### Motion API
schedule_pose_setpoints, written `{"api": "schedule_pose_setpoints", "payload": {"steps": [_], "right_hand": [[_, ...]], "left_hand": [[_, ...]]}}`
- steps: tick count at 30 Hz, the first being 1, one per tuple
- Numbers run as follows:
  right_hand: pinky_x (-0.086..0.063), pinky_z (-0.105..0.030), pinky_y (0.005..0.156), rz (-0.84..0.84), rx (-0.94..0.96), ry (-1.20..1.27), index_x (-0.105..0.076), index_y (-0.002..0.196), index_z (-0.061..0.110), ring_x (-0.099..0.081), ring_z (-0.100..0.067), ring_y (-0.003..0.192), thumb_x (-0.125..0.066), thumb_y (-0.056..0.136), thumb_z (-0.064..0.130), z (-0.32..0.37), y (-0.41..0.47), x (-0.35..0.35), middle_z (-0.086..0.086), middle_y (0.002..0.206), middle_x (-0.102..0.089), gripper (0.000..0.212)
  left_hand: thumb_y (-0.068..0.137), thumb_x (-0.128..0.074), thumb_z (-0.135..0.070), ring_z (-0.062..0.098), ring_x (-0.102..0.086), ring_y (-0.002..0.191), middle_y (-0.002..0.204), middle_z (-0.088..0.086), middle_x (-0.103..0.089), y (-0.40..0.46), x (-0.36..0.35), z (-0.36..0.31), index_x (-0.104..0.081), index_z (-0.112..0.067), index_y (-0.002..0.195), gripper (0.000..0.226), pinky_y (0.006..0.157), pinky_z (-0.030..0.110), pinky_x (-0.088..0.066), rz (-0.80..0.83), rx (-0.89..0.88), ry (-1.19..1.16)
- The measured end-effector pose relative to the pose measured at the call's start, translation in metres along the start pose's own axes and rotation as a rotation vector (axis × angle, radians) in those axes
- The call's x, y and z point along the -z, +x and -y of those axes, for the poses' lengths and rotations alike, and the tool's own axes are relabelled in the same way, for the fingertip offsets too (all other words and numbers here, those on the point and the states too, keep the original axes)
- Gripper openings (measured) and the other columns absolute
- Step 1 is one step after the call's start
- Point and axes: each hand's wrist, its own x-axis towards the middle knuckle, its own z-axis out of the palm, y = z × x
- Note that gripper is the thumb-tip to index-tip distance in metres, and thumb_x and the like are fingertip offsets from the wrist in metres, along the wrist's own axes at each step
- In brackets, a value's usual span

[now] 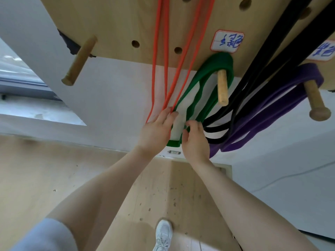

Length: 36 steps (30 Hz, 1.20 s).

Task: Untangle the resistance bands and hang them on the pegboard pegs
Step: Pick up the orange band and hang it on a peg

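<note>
A wooden pegboard (116, 24) hangs on the wall above me. A wide green band (197, 82) loops over the middle peg (222, 87). Thin orange bands (159, 51) hang down from higher up, left of the green one. Black bands (253, 78) and a purple band (282, 98) hang to the right, the purple one on the right peg (316, 102). My left hand (155, 131) lies with straight fingers against the orange strands and the green band's left side. My right hand (194, 140) pinches the green band's lower right part.
A bare peg (79, 60) sticks out at the board's left. Two handwritten labels (227, 40) are stuck on the board. Below are a white wall, a wall socket (174, 152), a wooden floor and my white shoe (163, 234). A window opening lies at the left.
</note>
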Motion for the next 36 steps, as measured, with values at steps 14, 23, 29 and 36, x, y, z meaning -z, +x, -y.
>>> {"api": "schedule_pose_setpoints", "payload": {"steps": [14, 23, 29, 36], "right_hand": [[-0.051, -0.041, 0.090, 0.196, 0.107, -0.068, -0.029, 0.143, 0.020, -0.051, -0.023, 0.122, -0.039, 0.096, 0.006, 0.000, -0.001, -0.007, 0.004, 0.156, -0.018, 0.050], [-0.048, -0.035, 0.086, 0.164, -0.017, -0.207, -0.015, 0.149, 0.016, -0.047, -0.023, 0.125, -0.032, 0.099, 0.015, 0.001, -0.005, -0.007, 0.000, 0.158, -0.008, 0.052], [-0.047, -0.038, 0.086, 0.236, 0.054, -0.290, -0.011, 0.149, 0.019, -0.040, -0.025, 0.129, -0.039, 0.095, 0.012, 0.006, -0.006, -0.005, 0.000, 0.158, -0.006, 0.061], [-0.049, -0.036, 0.087, 0.314, 0.079, -0.228, -0.014, 0.148, 0.027, -0.049, -0.025, 0.124, -0.037, 0.098, 0.017, 0.005, 0.000, 0.010, -0.001, 0.158, -0.009, 0.056]], "left_hand": [[0.091, -0.041, -0.016, 0.031, -0.057, 0.115, 0.144, 0.008, -0.042, 0.000, -0.002, 0.006, -0.047, -0.009, 0.134, 0.044, 0.078, 0.044, -0.056, 0.040, 0.118, -0.128], [0.090, -0.046, -0.005, 0.028, -0.043, 0.128, 0.155, 0.002, -0.020, 0.001, -0.010, -0.005, -0.029, -0.012, 0.144, 0.057, 0.086, 0.041, -0.052, 0.066, 0.256, -0.096], [0.096, -0.035, -0.006, 0.025, -0.022, 0.142, 0.157, 0.002, -0.011, 0.022, -0.034, -0.012, -0.019, -0.018, 0.147, 0.055, 0.115, 0.038, -0.025, 0.234, 0.318, -0.376], [0.091, -0.036, 0.004, 0.022, -0.056, 0.112, 0.136, 0.006, -0.048, -0.004, -0.003, -0.006, -0.043, -0.013, 0.132, 0.045, 0.095, 0.027, -0.043, 0.219, 0.364, -0.515]]}}
